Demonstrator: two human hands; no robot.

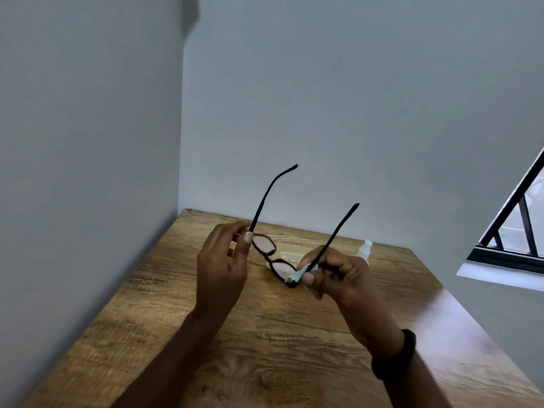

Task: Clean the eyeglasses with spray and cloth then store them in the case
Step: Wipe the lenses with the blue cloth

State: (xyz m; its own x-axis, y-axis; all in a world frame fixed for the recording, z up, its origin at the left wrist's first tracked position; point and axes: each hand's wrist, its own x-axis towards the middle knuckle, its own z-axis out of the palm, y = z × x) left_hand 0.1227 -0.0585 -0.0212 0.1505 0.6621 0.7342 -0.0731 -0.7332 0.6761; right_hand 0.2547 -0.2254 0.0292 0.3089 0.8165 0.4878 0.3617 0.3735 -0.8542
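Above the bench, my right fingers pinch the cloth round the nearer lens, and my left fingers pinch the far hinge. The glasses span slantwise between them, arms pointing away; the spray stands beyond, rightward

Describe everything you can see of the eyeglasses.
The eyeglasses have a thin black frame, seemingly plastic, with clear lenses. Both temples are unfolded, pointing up and away. They are held above the wooden table: the left hand pinches one hinge corner, and the right hand pinches a pale blue cloth on the other end.
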